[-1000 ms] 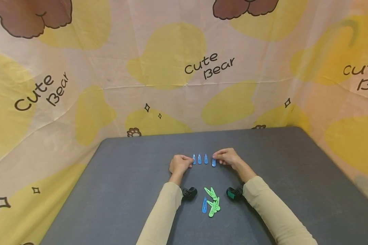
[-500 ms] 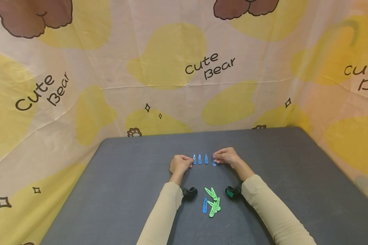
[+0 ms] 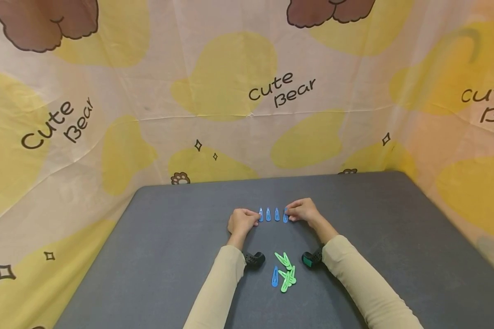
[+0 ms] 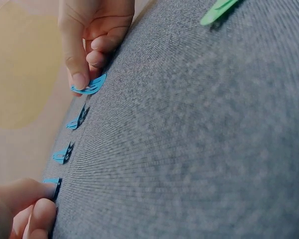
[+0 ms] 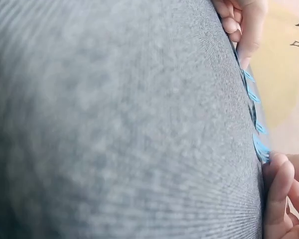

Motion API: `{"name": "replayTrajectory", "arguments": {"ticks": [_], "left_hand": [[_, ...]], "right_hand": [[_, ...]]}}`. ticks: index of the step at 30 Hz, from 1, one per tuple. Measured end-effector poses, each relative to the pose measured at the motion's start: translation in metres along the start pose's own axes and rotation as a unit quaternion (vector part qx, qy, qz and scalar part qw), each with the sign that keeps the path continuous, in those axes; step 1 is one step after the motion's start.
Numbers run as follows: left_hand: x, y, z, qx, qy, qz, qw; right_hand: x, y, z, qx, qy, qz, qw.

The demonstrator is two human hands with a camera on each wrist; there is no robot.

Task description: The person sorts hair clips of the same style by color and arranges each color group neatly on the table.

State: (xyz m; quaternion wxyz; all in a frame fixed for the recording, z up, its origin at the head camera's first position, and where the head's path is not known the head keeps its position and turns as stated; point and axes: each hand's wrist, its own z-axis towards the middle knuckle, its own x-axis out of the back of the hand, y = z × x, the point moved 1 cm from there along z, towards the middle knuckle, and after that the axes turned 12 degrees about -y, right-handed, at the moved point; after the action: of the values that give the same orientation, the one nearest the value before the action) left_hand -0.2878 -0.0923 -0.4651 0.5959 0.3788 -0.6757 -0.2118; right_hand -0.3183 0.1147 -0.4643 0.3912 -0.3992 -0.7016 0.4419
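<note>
Four small blue metal snap hair clips lie in a short row on the dark grey fabric-covered table (image 3: 169, 237), just above the middle of the head view. The right hand (image 3: 302, 210) pinches the rightmost blue clip (image 3: 285, 217) between thumb and forefinger; in the left wrist view this clip (image 4: 91, 86) is tilted, one end raised off the surface under the fingertip. The left hand (image 3: 242, 220) has its fingers curled, with the fingertips touching the leftmost blue clip (image 3: 260, 214) at the other end of the row; it shows at the lower left of the left wrist view (image 4: 52, 181). Between them lie the two middle blue clips (image 3: 272, 213), apart from each other and from both hands.

Lower in the head view, between the two cream sleeves (image 3: 218, 292), sits a loose pile of green snap hair clips (image 3: 286, 270), overlapping one another, with a single blue clip (image 3: 274, 276) touching its left side. Behind the table hangs a cream and yellow cloth backdrop (image 3: 230, 68) printed with "Cute Bear".
</note>
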Motion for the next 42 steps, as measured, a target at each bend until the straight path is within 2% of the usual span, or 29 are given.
{"name": "replayTrajectory", "arguments": {"ticks": [7,14,26,42], "left_hand": [[-0.0001,0.0005,-0.0009,0.0,0.002,-0.002,1.0],[-0.0013,-0.0008,-0.0012,0.004,0.002,-0.001,1.0],[-0.0011,-0.0004,-0.0007,-0.003,0.002,-0.004,1.0],[-0.0015,-0.0009,-0.0005,-0.003,0.004,-0.004,1.0]], "right_hand": [[-0.0027,-0.0015,0.0011,-0.006,0.026,-0.031,0.9992],[-0.0034,0.001,0.0023,0.004,0.03,-0.058,0.9979],[-0.004,0.0014,0.004,0.01,0.035,-0.056,0.9978],[-0.0037,0.0009,0.004,-0.001,0.041,-0.056,0.9976]]}}
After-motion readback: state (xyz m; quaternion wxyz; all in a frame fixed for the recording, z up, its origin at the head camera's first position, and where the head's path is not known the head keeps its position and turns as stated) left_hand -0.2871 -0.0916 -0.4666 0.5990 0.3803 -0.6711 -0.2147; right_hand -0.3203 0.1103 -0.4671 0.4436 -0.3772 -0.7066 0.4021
